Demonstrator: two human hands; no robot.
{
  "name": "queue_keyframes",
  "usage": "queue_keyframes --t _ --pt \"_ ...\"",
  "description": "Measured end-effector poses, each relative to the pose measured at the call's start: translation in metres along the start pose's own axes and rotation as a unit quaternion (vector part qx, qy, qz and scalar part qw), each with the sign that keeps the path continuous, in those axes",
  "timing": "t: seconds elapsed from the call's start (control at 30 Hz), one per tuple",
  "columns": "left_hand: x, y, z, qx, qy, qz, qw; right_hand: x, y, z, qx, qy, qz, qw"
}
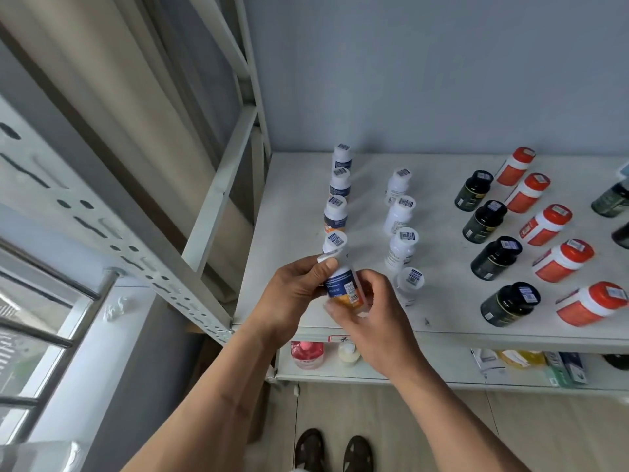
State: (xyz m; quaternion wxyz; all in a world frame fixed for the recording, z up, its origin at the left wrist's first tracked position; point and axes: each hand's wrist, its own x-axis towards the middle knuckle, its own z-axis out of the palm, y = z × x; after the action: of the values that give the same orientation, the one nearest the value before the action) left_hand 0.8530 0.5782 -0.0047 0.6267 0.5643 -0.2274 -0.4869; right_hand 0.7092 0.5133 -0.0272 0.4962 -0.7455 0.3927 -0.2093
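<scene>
Head view: a supplement bottle held in both hands over the shelf front

Both hands are closed round one white supplement bottle (343, 290) with a blue and orange label. It is held in the air just above the front edge of the white shelf (292, 206), at the near end of a row of matching bottles (335, 216). The left hand (296, 294) grips the upper part, its thumb lying against the shoulder just under the cap. The right hand (374, 321) has its fingers curled round the lower body and base. The bottle leans a little, cap toward the back left.

It looks like a small rigid plastic bottle, probably light, and not likely to dent or break if set down firmly. The glossy label may be somewhat slick, so a grip round the body, fingers on one side and thumb on the other, seems surest. Holding by the cap alone would risk turning it loose. Its narrow base could tip it against the nearest bottle in the row, which stands just behind.

A second row of white bottles (401, 248) stands to the right, then dark bottles (497, 257) and orange-capped bottles (561, 258) well apart from the hands.
</scene>
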Motion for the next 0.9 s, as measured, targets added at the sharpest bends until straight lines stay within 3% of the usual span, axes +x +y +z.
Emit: queue_keyframes --t 0.1,0.23,0.37,0.47,0.57,0.7,0.77,0.83,0.9 --pt "0.000 0.003 -0.001 0.009 0.003 0.007 1.000 0.005 0.000 -0.006 0.048 -0.052 0.024 0.997" --pt "-0.001 0.003 0.001 0.029 -0.003 0.005 1.000 0.000 -0.005 0.003 -0.034 0.019 0.010 0.999" --pt "-0.003 0.004 -0.002 0.005 -0.019 0.019 1.000 0.003 -0.005 -0.005 0.052 -0.068 0.030 0.996" --pt "-0.002 0.003 -0.005 0.018 -0.023 0.019 0.999 0.003 -0.003 -0.001 -0.009 -0.048 0.004 0.999" --pt "0.000 0.000 -0.013 0.022 -0.035 0.019 0.999 0.004 -0.002 0.000 0.032 -0.059 0.007 0.998" --pt "-0.005 0.007 -0.015 0.090 -0.057 0.013 0.994 0.014 0.005 -0.002 0.048 -0.109 0.008 0.993" --pt "-0.006 0.008 -0.012 0.154 -0.006 0.031 0.988 0.017 0.011 0.006 0.039 -0.095 0.004 0.995" --pt "-0.004 0.003 -0.013 0.312 0.093 0.084 0.942 0.021 0.020 0.015 0.027 -0.068 0.007 0.997" --pt "0.001 -0.008 -0.018 0.472 0.156 0.153 0.854 0.025 0.029 0.023 0.023 -0.051 0.015 0.998"
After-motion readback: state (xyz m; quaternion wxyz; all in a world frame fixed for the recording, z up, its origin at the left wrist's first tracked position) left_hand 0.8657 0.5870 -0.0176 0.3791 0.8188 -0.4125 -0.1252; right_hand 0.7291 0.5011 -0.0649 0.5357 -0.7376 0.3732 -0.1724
